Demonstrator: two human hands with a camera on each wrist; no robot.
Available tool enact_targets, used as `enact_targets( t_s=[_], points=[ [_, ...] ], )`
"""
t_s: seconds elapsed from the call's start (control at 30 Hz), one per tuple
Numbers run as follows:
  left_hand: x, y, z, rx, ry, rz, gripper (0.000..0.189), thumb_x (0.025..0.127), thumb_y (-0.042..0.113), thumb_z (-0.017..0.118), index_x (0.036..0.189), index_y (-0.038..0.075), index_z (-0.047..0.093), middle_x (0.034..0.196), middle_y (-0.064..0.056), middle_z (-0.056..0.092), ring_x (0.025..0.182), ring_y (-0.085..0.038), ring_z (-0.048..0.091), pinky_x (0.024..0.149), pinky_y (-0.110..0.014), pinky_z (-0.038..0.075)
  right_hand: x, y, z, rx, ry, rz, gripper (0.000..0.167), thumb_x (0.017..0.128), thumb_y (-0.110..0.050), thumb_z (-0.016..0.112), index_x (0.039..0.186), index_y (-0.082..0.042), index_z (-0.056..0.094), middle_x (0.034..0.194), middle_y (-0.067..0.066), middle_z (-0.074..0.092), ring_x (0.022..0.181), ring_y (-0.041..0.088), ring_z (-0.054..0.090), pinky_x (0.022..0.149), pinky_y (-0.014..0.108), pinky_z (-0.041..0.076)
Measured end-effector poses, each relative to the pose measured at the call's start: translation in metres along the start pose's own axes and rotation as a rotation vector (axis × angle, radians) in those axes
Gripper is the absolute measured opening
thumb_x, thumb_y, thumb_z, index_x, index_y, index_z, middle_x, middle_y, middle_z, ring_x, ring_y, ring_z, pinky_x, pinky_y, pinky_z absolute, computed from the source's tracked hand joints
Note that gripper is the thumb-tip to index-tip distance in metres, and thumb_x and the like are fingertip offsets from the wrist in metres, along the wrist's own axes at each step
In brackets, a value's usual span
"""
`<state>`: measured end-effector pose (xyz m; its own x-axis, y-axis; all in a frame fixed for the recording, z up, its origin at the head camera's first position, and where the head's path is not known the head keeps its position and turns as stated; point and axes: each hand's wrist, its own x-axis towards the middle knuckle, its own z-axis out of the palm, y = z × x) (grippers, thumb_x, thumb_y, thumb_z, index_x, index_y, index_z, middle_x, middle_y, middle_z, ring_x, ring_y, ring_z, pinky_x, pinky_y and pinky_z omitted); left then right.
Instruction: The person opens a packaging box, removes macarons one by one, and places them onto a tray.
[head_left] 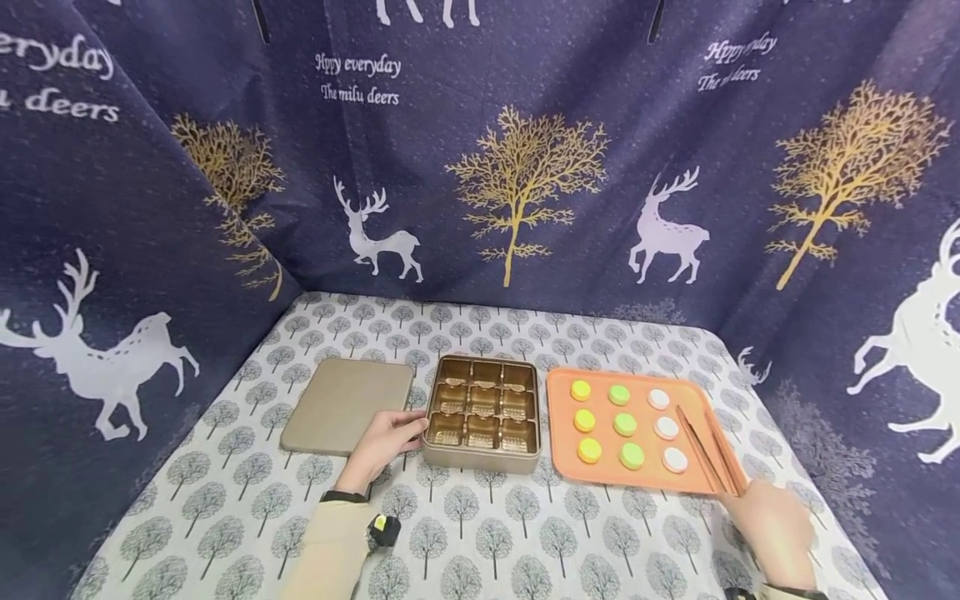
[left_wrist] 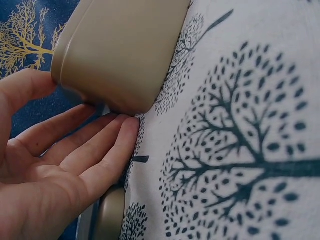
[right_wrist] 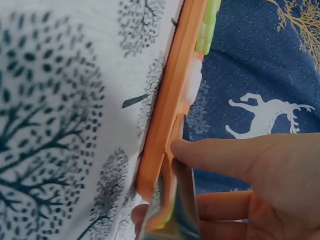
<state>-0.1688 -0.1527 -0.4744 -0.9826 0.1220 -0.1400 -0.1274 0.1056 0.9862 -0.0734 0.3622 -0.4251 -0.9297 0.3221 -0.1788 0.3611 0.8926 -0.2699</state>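
Observation:
A gold box stands on the table, its insert divided into several compartments with nothing in them. At its left side is my left hand; in the left wrist view the thumb touches the rim and the straight fingers rest against the side wall. An orange tray lies to the right of the box. My right hand, by the tray's near right corner, pinches metal tongs between thumb and fingers. The arms of the tongs lie spread over the tray's right part.
On the tray lie rows of small round pieces: yellow ones, green ones and white ones. A flat gold lid lies left of the box. Dark blue cloth hangs behind the tree-patterned tablecloth.

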Motion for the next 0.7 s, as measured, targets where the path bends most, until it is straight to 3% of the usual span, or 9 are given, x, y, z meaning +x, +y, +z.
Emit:
enact_targets(
  t_s=[0.23, 0.3, 0.4, 0.53, 0.7],
  points=[
    [0.003, -0.003, 0.004, -0.003, 0.015, -0.002, 0.040, 0.096, 0.005, 0.056, 0.130, -0.015, 0.052, 0.137, -0.034, 0.050, 0.120, -0.042, 0.058, 0.098, -0.041, 0.056, -0.001, -0.002, -0.007, -0.023, -0.042, -0.020, 0.060, 0.092, -0.050, 0.056, 0.081, 0.008, 0.059, 0.064, 0.013, 0.055, 0.061, 0.028, 0.056, 0.046, 0.041, 0.047],
    [0.002, -0.003, 0.004, 0.005, 0.014, 0.006, 0.040, 0.097, 0.006, 0.056, 0.131, -0.015, 0.051, 0.137, -0.034, 0.050, 0.120, -0.043, 0.057, 0.098, -0.041, 0.056, -0.001, -0.002, -0.008, -0.041, -0.058, -0.023, 0.062, 0.094, -0.049, 0.052, 0.087, 0.012, 0.060, 0.070, 0.020, 0.059, 0.063, 0.031, 0.059, 0.047, 0.043, 0.049],
    [0.000, -0.003, 0.002, 0.035, 0.000, 0.034, 0.041, 0.098, 0.006, 0.054, 0.133, -0.015, 0.049, 0.139, -0.034, 0.048, 0.121, -0.043, 0.056, 0.098, -0.042, 0.056, -0.001, -0.002, -0.010, -0.073, -0.045, -0.039, 0.069, 0.096, -0.050, 0.048, 0.103, 0.018, 0.058, 0.088, 0.036, 0.062, 0.073, 0.046, 0.062, 0.052, 0.052, 0.053],
    [-0.004, -0.002, 0.002, 0.060, -0.018, 0.060, 0.040, 0.102, 0.008, 0.049, 0.133, -0.016, 0.048, 0.143, -0.032, 0.044, 0.122, -0.044, 0.055, 0.098, -0.042, 0.055, -0.002, -0.003, -0.015, -0.097, 0.047, -0.070, 0.069, 0.097, -0.046, 0.049, 0.120, 0.020, 0.052, 0.110, 0.045, 0.055, 0.092, 0.062, 0.056, 0.063, 0.062, 0.055],
    [-0.006, 0.000, 0.004, 0.063, -0.018, 0.041, 0.043, 0.106, 0.017, 0.041, 0.132, -0.016, 0.048, 0.146, -0.031, 0.040, 0.126, -0.045, 0.052, 0.100, -0.041, 0.054, -0.005, -0.005, -0.021, -0.103, 0.185, -0.118, 0.063, 0.096, -0.041, 0.052, 0.123, 0.016, 0.054, 0.115, 0.043, 0.055, 0.097, 0.062, 0.054, 0.071, 0.063, 0.052]
  ],
)
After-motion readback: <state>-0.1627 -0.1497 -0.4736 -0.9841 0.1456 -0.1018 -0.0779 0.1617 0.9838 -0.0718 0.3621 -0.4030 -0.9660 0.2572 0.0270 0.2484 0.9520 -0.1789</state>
